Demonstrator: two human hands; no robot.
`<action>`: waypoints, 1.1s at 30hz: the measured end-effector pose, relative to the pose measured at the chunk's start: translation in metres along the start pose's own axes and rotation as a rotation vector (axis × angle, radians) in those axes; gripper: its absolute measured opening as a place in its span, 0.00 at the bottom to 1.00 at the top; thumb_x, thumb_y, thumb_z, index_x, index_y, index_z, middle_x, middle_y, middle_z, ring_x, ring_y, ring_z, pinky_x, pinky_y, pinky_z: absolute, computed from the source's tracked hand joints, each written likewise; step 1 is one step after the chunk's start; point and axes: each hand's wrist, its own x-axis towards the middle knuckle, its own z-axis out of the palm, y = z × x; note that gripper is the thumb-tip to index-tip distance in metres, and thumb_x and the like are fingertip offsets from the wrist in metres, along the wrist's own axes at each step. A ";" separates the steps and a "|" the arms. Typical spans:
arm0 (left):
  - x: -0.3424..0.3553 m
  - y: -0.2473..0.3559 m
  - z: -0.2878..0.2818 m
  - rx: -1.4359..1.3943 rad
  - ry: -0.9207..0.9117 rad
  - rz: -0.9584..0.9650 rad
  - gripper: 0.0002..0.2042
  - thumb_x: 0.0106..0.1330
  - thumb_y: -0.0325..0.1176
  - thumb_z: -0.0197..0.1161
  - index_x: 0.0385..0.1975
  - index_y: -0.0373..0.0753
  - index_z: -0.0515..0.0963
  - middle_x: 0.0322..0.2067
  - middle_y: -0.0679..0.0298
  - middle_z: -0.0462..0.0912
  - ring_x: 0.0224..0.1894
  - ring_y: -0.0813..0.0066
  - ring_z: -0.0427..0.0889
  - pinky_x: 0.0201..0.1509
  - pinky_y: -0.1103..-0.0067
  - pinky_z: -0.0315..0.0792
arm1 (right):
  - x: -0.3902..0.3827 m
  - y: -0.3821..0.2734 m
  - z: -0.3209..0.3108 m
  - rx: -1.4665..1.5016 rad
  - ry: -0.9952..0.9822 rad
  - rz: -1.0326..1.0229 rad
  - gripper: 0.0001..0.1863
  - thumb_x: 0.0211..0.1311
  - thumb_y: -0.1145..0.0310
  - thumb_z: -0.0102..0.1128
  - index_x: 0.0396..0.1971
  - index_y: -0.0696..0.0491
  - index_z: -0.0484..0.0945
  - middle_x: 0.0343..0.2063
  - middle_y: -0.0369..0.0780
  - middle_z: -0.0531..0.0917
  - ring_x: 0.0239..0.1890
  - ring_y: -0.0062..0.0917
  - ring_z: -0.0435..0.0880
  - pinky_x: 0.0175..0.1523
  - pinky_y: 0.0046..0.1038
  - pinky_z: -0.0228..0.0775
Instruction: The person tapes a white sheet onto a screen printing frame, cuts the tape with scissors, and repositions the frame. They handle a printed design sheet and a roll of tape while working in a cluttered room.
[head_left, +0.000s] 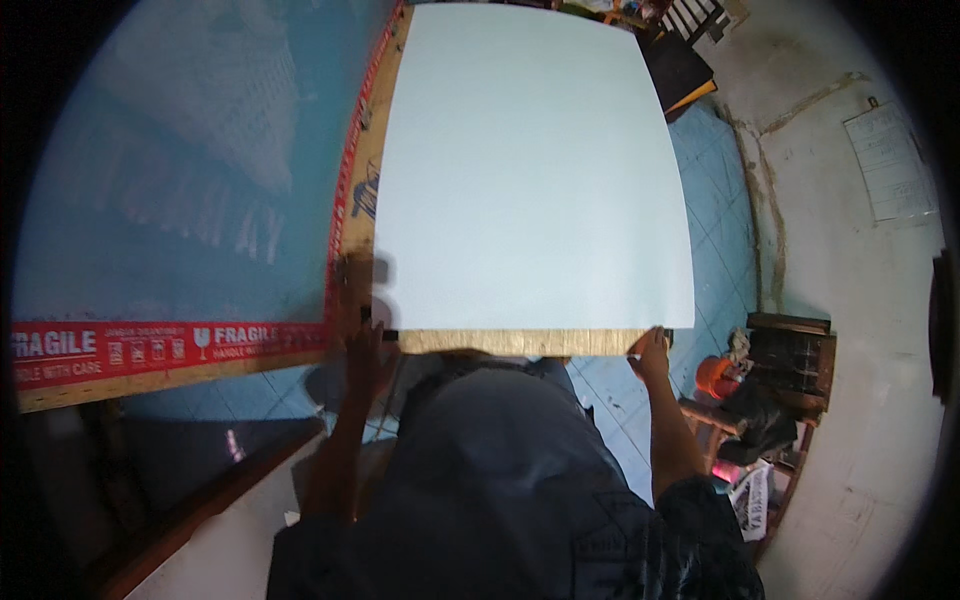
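Head view: a large white sheet [530, 180] lies flat and smooth over a wooden board [490, 342] directly before the person, its near edge falling short of the board's, so that a strip of bare wood shows between. Spreading the sheet looks all but done, I judge, with no fold or bubble visible; lining up its near edge and corners seems the part in hand, and whether anything fastens it down cannot be told. The right hand [651, 358] is at the near right corner, thumb and fingers drawn close together as if pinching the edge, beside a small dark piece [669, 339]. The left hand [370, 360] is at the near left corner, by another dark bit [390, 336]; it is too shadowed to tell whether its fingers grip or merely touch. Left of the board is a broad blue surface [180, 190] bordered with red printed tape [345, 180]. To the right, blue floor tiles [712, 190] run to a stained wall [830, 260], with an orange object [717, 377] on a cluttered wooden rack [815, 370].
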 end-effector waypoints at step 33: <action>0.025 0.014 -0.347 -1.130 1.040 0.253 0.33 0.70 0.52 0.52 0.63 0.30 0.57 0.55 0.56 0.71 0.57 0.70 0.71 0.60 0.72 0.66 | -0.057 -0.002 0.004 0.519 0.213 -0.011 0.54 0.37 0.81 0.61 0.69 0.62 0.44 0.69 0.62 0.34 0.72 0.53 0.45 0.69 0.35 0.55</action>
